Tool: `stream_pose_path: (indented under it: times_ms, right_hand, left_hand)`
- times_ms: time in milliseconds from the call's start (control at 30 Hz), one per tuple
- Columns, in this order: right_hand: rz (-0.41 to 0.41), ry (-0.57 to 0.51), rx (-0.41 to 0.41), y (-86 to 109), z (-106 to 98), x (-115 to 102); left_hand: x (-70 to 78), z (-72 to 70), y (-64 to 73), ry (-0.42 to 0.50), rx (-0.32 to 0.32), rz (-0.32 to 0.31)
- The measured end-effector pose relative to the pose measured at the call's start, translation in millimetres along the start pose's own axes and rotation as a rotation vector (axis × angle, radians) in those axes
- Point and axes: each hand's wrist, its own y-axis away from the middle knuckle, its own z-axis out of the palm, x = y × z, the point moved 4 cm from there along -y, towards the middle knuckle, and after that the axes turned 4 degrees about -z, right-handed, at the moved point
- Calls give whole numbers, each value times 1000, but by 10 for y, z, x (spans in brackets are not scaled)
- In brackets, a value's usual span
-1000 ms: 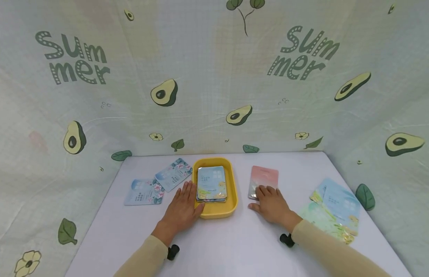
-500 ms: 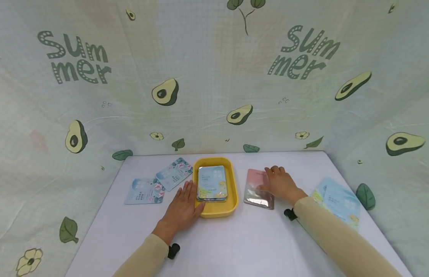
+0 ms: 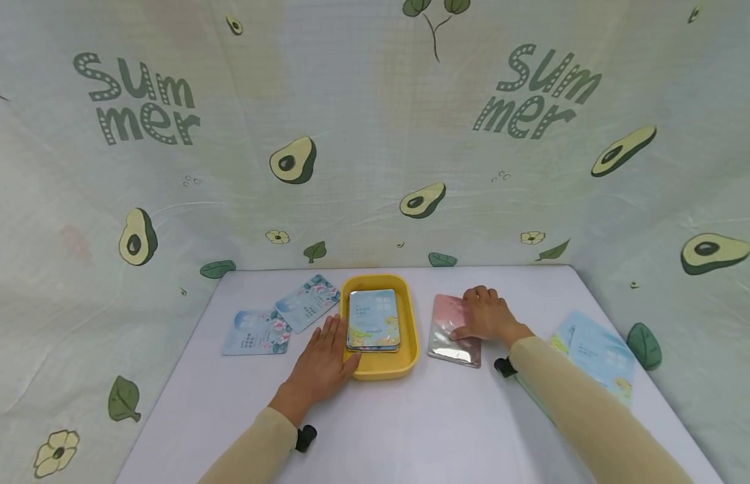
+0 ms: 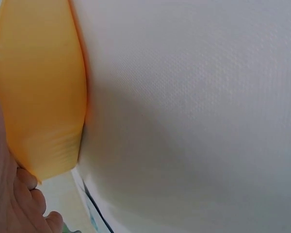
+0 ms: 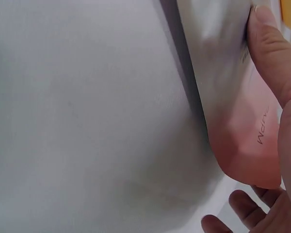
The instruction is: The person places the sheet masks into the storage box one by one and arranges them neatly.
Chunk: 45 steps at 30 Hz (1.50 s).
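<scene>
A pink-and-silver foil packet lies to the right of the yellow tray. My right hand holds it by its upper right edge. In the right wrist view my thumb presses on the packet's face, while the fingers curl at its pink end. That packet's long edge casts a shadow on the table there. My left hand rests with straight fingers against the tray's left rim. Inside the tray sits a small stack of packets, a light blue one on top.
Two blue floral packets, one flat and one slanted, lie left of the tray on the white table. More light blue packets overlap at the right, partly behind my right sleeve. A patterned cloth hangs behind.
My right hand has gone from the packet's silver end to its upper right edge, and the packet has shifted slightly towards me and turned. My left hand stays at the tray.
</scene>
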Motion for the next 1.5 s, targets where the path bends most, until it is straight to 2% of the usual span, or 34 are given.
stream_pose_path:
  times_ms: [267,400,533,600,767,867,1033,1167,1333,1433,1500]
  right_hand:
    - [42,-58,12,23,-16,-77]
    - [29,-92,48,56,-30,-131]
    - [-18,-142,136,116,-74,-205]
    - [-55,-142,206,157,-113,-254]
    - [-174,-59,381,260,-233,-377]
    - [-201,-55,418,304,-271,-423]
    - [-146,-204,387,334,-311,-454]
    - [-47,-335,349,328,-361,-448]
    - [110,-517,207,273,-374,-385]
    - [157,-634,111,242,-357,-345]
    - [162,-669,73,234,-343,-330]
  left_hand:
    - [-5,-3,-1,6,1,-8]
    - [-8,8,1,9,-2,-9]
    - [-14,30,-4,12,-3,-7]
    - [-13,35,-6,9,-7,-7]
    - [-4,15,9,3,-2,-2]
    - [2,-1,18,5,1,1]
    - [2,0,14,1,0,1]
    - [4,8,11,-7,-4,0]
    - [2,2,10,-3,-5,0]
    - [-2,3,8,1,0,1]
    - [-4,5,7,1,4,1]
